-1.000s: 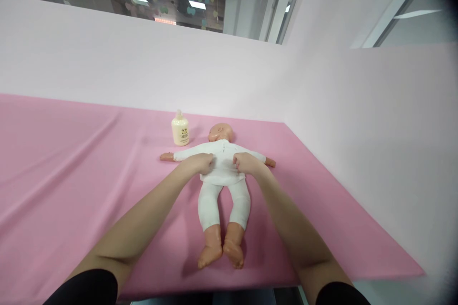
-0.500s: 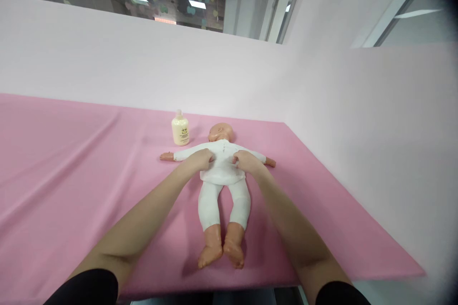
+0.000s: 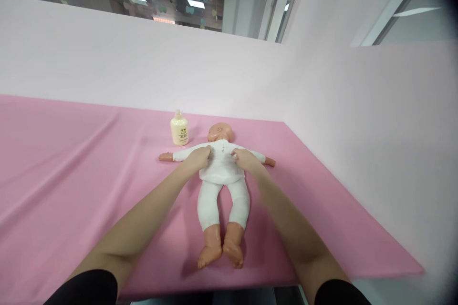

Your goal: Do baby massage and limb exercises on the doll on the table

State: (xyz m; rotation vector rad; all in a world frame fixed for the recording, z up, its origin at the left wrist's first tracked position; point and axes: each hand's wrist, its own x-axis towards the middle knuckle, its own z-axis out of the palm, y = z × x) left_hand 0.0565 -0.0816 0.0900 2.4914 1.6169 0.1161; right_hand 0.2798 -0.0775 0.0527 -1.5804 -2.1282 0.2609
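A single head-worn camera looks forward and down, close over the hands (image 3: 222,159), along the pink desk (image 3: 71,162).

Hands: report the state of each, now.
Left hand: fingers curled on the doll's white top, left side of chest.
Right hand: fingers curled on the top, right side.

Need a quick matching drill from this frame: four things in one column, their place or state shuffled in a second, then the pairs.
1. doll
2. bottle
3. left hand
4. right hand

A. stands upright beside the doll's head
B. lies face up on the pink cloth
C. on the chest, toward the bare wall side
D. on the chest, toward the bottle side

Pairs: 1-B, 2-A, 3-D, 4-C
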